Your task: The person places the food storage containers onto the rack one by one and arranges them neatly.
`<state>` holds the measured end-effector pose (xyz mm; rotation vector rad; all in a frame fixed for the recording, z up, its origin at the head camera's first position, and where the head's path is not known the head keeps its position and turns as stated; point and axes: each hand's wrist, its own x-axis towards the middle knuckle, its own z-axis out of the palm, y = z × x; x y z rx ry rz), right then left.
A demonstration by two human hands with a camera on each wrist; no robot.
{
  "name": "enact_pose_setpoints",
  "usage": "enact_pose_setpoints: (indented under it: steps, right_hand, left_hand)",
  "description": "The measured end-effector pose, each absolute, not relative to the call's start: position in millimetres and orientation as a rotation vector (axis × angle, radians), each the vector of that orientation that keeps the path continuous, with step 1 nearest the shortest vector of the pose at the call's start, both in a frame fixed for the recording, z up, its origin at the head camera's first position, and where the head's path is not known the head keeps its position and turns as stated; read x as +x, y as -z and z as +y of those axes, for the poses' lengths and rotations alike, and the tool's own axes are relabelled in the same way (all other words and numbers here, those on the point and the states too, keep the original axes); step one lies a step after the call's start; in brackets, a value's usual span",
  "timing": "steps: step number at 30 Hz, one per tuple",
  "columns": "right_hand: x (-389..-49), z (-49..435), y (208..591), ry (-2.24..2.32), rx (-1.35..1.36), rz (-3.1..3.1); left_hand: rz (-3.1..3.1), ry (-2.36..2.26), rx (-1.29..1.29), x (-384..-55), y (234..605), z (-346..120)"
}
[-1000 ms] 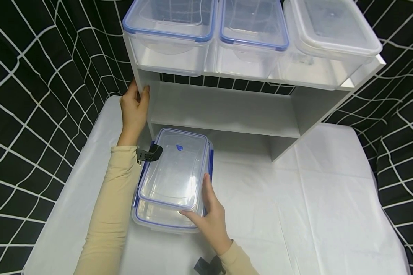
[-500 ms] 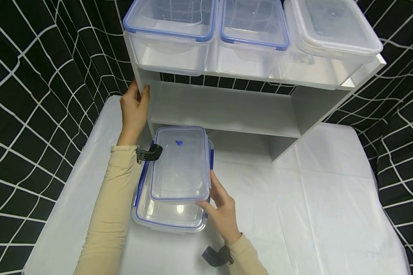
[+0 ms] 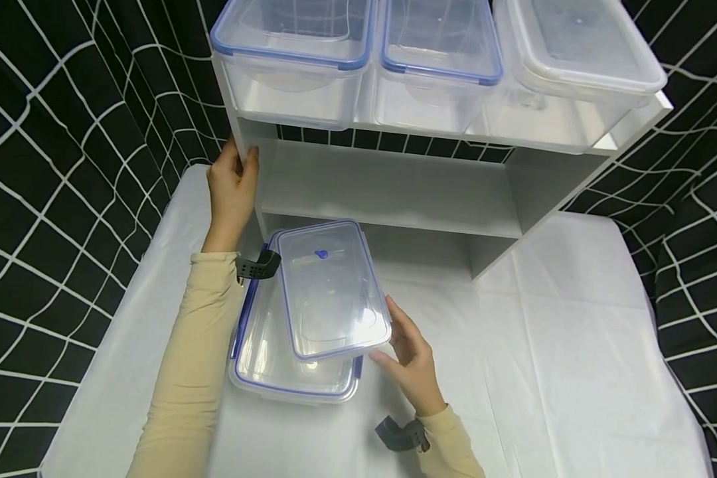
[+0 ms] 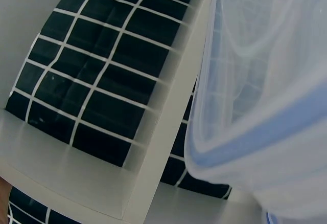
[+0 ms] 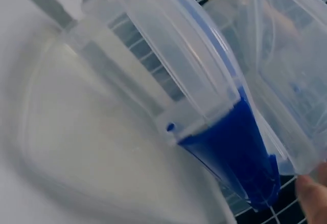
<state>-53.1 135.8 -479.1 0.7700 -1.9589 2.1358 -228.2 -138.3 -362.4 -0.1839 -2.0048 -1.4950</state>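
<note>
My left hand (image 3: 230, 202) grips the left side panel (image 3: 249, 166) of a white shelf unit, thumb on its front side. With fingers and thumb, my right hand (image 3: 415, 365) holds the front right corner of a clear, blue-rimmed food container (image 3: 334, 299). This container is turned slightly and overlaps a larger clear container (image 3: 263, 352) on the white cloth. A blue spot marks its lid. In the right wrist view, fingertips (image 5: 311, 196) sit at the corner of the held container (image 5: 291, 86), and a blue latch (image 5: 232, 152) shows on the larger one.
Two blue-rimmed boxes (image 3: 293, 86) and a white-lidded box (image 3: 573, 86) stand on top of the shelf unit (image 3: 394, 192). White cloth (image 3: 573, 372) covers the surface to the right. Black fabric with white netting (image 3: 54, 232) closes in the sides.
My right hand has moved rightward with the smaller container, whose front end has swung right, uncovering more of the larger one. My left hand keeps its place on the shelf panel.
</note>
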Motion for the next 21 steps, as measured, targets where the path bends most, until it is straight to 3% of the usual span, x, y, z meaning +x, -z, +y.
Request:
enact_pose_setpoints:
  steps: [13,21]
  right_hand:
    - [-54,116,473,-2.014,0.571,-2.172]
    - [-59,112,468,-1.936,0.588,-2.243]
  left_hand:
    - [-1.991,1.530,-0.192,-227,363,-138]
    - [-2.007,1.494,-0.204,-226,362,-138]
